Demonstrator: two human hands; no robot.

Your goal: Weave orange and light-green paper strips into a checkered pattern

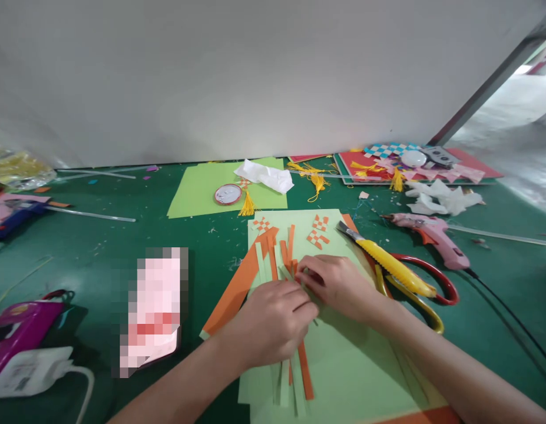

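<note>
My left hand (281, 321) is closed over a bundle of narrow paper strips, its fingertips hidden behind the knuckles. Close by on the right, my right hand (343, 288) pinches at the same bundle with thumb and forefinger. Orange paper strips (306, 371) and pale green paper strips (284, 383) run lengthwise under both hands; where they cross is mostly covered. Beneath lies a stack of pale green paper (343, 377), with orange sheet (231, 291) showing at its left. Small orange-and-white checkered woven pieces (318, 238) rest near its top edge.
Right of the paper lie a yellow utility knife (390, 265), scissors (449, 288) and a pink glue gun (432, 235) with its cord. A blurred-out phone (155, 306) and a purple tool (29, 324) are at left. A yellow tassel (247, 204) and crumpled tissue (266, 176) lie behind.
</note>
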